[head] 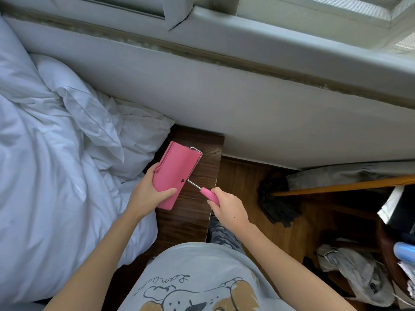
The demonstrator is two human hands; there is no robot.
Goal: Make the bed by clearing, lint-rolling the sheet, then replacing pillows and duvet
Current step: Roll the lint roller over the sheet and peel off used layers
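Beside the rumpled duvet (56,153), a left hand (148,194) clamps the lint roller's pink cover (176,173) while right-hand (226,207) fingers wrap its handle (210,195), apparently to uncover it.

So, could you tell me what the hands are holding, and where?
One pink lint roller: the left hand grips its cover, the right hand its handle.

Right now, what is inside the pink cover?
The pink cover hides the roller completely; only the wire frame and pink handle emerge. Left hand grips the cover, right hand the handle.
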